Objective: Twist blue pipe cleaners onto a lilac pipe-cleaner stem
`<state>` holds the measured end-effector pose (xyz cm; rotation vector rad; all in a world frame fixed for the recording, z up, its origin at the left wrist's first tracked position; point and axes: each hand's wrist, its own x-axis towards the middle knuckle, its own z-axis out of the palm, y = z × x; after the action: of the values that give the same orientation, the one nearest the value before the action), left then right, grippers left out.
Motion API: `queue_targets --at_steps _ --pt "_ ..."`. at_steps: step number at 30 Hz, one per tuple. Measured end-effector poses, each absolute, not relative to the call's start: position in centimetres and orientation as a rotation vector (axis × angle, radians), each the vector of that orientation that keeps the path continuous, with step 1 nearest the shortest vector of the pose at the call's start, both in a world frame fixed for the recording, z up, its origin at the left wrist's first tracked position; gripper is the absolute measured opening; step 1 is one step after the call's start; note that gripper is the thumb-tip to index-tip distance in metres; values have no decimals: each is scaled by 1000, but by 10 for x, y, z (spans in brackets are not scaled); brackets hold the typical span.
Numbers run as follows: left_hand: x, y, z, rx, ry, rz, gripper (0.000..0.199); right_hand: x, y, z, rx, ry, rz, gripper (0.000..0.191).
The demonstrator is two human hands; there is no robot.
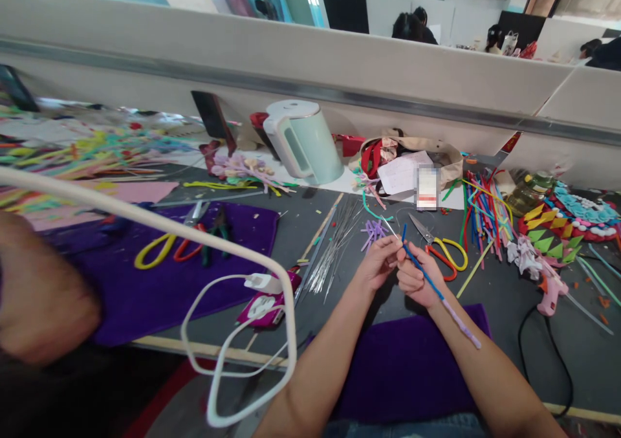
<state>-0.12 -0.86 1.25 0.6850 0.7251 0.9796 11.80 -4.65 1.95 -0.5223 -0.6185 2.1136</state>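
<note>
My left hand (377, 261) and my right hand (416, 276) meet over the grey table, just behind a purple felt mat (407, 360). My right hand grips a blue pipe cleaner (427, 279) that runs back along my forearm into a lilac end (463, 327). My left hand pinches a thin metal wire (391, 228) at the pipe cleaner's upper tip. Scissors with yellow and red handles (444, 250) lie just right of my hands. A small bunch of purple pipe cleaner pieces (373, 232) lies just behind them.
A bundle of thin wires (334, 244) lies left of my hands. A mint kettle (303, 140), a bag (412, 160), coloured pipe cleaners (485, 211), a pink glue gun (550, 289), a white cable (233, 308) and another person's arm (43, 289) surround the work spot.
</note>
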Motion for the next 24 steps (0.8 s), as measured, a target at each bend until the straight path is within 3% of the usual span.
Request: queue_targets --at_steps 6,10,14,16,18,24 --pt "2 -9 12 771 764 1049 22 116 -45 17 -744 -924 1830 31" --pt "5 -8 9 796 837 1099 21 119 -42 13 -1145 -1375 1296 37" --pt "6 -7 6 819 895 1097 20 121 -47 11 -1623 -1785 660 29" --pt "6 -7 6 827 899 1094 21 120 -49 12 -1750 -1822 522 26" --pt "5 -6 7 799 887 1078 21 118 -49 13 -1674 -1756 641 28" --pt "1 -6 10 650 749 1028 24 117 -43 17 -828 -980 1814 43"
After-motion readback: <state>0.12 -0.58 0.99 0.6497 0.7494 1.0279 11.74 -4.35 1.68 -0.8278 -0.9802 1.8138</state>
